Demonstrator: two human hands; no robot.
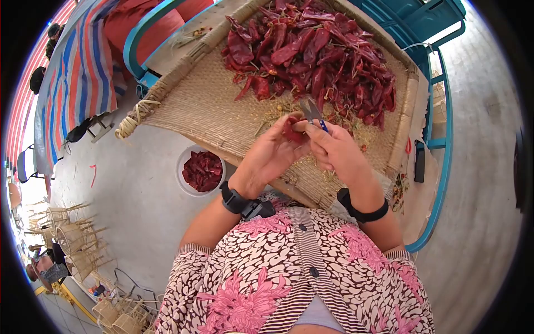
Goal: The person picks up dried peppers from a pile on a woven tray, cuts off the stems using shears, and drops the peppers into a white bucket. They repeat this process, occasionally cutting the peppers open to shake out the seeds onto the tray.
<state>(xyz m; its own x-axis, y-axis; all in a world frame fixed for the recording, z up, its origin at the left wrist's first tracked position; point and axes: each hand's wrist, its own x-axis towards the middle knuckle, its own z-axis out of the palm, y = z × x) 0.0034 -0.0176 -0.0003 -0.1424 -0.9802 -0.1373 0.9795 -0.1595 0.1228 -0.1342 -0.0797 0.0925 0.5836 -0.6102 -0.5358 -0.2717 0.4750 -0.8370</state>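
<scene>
Over the near edge of a woven tray [194,111], my left hand [267,153] is closed on a dark red dried chili pepper [291,131], which its fingers partly cover. My right hand [340,153] grips a small pair of scissors [312,111] with blue on the handle; the blades point away from me and are slightly apart. The fingers of both hands meet at the pepper. Just beyond them, a large heap of dried red chili peppers [311,50] fills the far part of the tray, with loose seeds and stem bits around it.
A white bowl [180,177] of red pepper pieces stands on the floor to the left. Teal metal frames [440,143] flank the tray. A dark phone-like object [419,162] lies at the right. Striped cloth [75,78] hangs at the left, and several woven baskets [72,239] stand lower left.
</scene>
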